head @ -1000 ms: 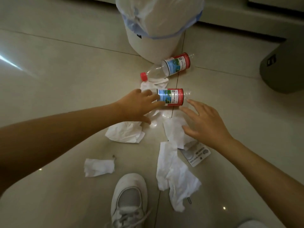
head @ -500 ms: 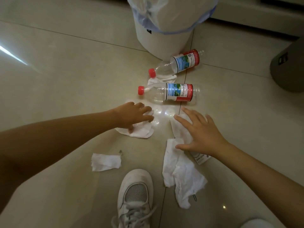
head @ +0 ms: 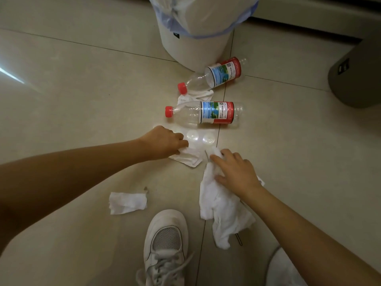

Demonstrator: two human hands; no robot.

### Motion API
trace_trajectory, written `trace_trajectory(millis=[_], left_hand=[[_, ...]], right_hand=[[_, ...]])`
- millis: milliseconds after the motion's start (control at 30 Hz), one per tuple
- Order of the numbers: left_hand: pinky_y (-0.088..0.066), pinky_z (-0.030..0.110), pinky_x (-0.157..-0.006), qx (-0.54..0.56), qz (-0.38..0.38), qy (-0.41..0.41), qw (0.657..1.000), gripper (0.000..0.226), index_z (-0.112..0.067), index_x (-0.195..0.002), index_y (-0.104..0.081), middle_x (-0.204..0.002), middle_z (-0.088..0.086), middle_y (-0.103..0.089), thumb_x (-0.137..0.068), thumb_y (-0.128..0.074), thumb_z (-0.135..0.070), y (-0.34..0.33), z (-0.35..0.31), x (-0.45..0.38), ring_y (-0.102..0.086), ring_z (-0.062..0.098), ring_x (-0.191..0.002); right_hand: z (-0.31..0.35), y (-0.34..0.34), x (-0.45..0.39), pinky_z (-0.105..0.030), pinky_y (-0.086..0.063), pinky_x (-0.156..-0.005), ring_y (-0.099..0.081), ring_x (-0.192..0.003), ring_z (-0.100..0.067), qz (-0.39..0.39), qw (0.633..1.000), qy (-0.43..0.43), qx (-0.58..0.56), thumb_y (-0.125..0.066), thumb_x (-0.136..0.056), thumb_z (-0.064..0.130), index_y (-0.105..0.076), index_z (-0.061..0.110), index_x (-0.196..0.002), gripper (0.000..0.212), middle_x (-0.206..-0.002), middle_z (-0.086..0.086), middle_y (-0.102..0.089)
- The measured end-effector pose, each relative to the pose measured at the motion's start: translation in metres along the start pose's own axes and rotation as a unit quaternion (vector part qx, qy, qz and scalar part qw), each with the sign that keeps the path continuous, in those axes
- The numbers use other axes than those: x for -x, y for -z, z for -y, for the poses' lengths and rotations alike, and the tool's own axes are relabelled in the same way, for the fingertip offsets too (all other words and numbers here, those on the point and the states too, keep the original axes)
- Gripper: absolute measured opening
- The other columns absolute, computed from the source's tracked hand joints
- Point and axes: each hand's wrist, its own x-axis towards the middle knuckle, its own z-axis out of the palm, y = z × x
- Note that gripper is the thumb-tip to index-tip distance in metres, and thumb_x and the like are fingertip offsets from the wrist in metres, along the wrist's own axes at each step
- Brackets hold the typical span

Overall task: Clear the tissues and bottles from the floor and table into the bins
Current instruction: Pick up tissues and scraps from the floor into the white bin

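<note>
Left hand (head: 165, 143) pinches a small tissue (head: 188, 158); right hand (head: 235, 172) lies flat on the big tissue (head: 222, 207). That loose grip could drop scraps short of the bin (head: 195, 48).

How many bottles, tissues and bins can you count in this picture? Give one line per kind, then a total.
Bottles: 2
Tissues: 4
Bins: 2
Total: 8

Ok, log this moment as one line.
phase: gathering tissues | left hand: grips small tissue | right hand: on large tissue | two bottles on floor, untouched | white bin beyond
</note>
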Motion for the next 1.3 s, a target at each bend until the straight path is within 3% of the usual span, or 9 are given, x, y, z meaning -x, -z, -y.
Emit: trace_trajectory(millis=[100,167,267,433,533,633,867,1067,1300], left_hand=[[-0.033,0.026,-0.046,-0.006,-0.009,0.009,1.0,0.024,-0.013,-0.105,-0.062,-0.08,0.006,-0.062,-0.084,-0.067,-0.025,0.002,-0.001,-0.001,-0.059,0.028,-0.055],[-0.035,0.024,-0.043,0.0,-0.036,0.002,0.999,0.027,-0.013,-0.098,-0.065,-0.072,0.005,-0.061,-0.075,-0.076,-0.021,0.007,-0.002,-0.001,-0.056,0.026,-0.047],[-0.047,0.03,-0.047,0.006,-0.083,0.027,0.996,0.03,-0.013,-0.106,-0.064,-0.082,0.006,-0.064,-0.079,-0.073,-0.024,0.018,0.003,0.0,-0.061,0.026,-0.055],[-0.044,0.03,-0.046,-0.017,-0.194,0.082,0.977,0.024,-0.013,-0.102,-0.065,-0.08,0.008,-0.066,-0.083,-0.065,-0.027,0.052,0.016,0.012,-0.06,0.028,-0.052],[-0.047,0.03,-0.05,-0.04,-0.235,0.088,0.967,0.027,-0.014,-0.107,-0.065,-0.09,0.009,-0.069,-0.081,-0.067,-0.024,0.072,0.021,0.008,-0.065,0.029,-0.064],[-0.052,0.033,-0.057,-0.059,-0.278,0.084,0.955,0.031,-0.015,-0.109,-0.066,-0.098,0.009,-0.07,-0.079,-0.072,-0.019,0.102,0.03,0.0,-0.068,0.03,-0.081],[-0.055,0.032,-0.06,-0.057,-0.375,0.102,0.919,0.032,-0.016,-0.111,-0.066,-0.103,0.007,-0.07,-0.08,-0.073,-0.022,0.155,0.043,-0.014,-0.069,0.024,-0.08],[-0.056,0.033,-0.057,-0.06,-0.45,0.102,0.885,0.027,-0.013,-0.113,-0.066,-0.104,0.006,-0.07,-0.09,-0.058,-0.024,0.197,0.055,-0.017,-0.07,0.022,-0.079],[-0.056,0.03,-0.055,-0.112,-0.508,0.132,0.844,0.025,-0.012,-0.114,-0.064,-0.106,0.008,-0.071,-0.094,-0.053,-0.022,0.255,0.105,-0.047,-0.07,0.023,-0.077]], right_hand=[[-0.003,0.002,0.0,-0.032,-0.047,-0.059,-0.058,-0.081,-0.024,-0.048,0.999,0.021,0.002,-0.055,-0.09,0.015,-0.043,0.024,-0.137,0.049,-0.113,-0.006,-0.055],[-0.005,0.007,-0.004,-0.027,-0.038,-0.047,-0.058,-0.063,-0.023,-0.084,0.995,0.048,-0.007,-0.069,-0.078,0.007,-0.058,0.02,-0.123,0.048,-0.094,-0.006,-0.061],[-0.01,0.026,-0.014,-0.021,-0.029,-0.041,-0.052,-0.046,-0.02,-0.182,0.978,0.1,0.007,-0.079,-0.064,0.003,-0.067,0.017,-0.103,0.043,-0.075,-0.003,-0.062],[-0.023,0.062,-0.02,-0.026,-0.035,-0.046,-0.054,-0.052,-0.021,-0.323,0.93,0.152,0.088,-0.064,-0.077,0.003,-0.064,0.018,-0.115,0.041,-0.084,-0.005,-0.065],[-0.028,0.084,-0.02,-0.026,-0.04,-0.046,-0.056,-0.055,-0.02,-0.379,0.908,0.159,0.084,-0.063,-0.077,0.003,-0.063,0.02,-0.119,0.045,-0.096,-0.004,-0.067],[-0.037,0.103,-0.018,-0.027,-0.046,-0.046,-0.061,-0.062,-0.021,-0.399,0.897,0.176,0.079,-0.066,-0.076,0.0,-0.061,0.017,-0.124,0.051,-0.11,-0.008,-0.066],[-0.053,0.155,-0.021,-0.036,-0.058,-0.056,-0.067,-0.083,-0.027,-0.442,0.877,0.179,0.05,-0.077,-0.076,0.005,-0.046,0.017,-0.131,0.064,-0.123,-0.015,-0.061],[-0.052,0.212,-0.025,-0.036,-0.059,-0.061,-0.066,-0.09,-0.029,-0.5,0.845,0.184,0.046,-0.068,-0.086,0.008,-0.056,0.012,-0.127,0.043,-0.122,-0.017,-0.06],[-0.053,0.298,-0.06,-0.037,-0.058,-0.062,-0.064,-0.089,-0.03,-0.567,0.802,0.182,0.054,-0.061,-0.09,0.005,-0.05,0.012,-0.129,0.041,-0.125,-0.018,-0.056]])
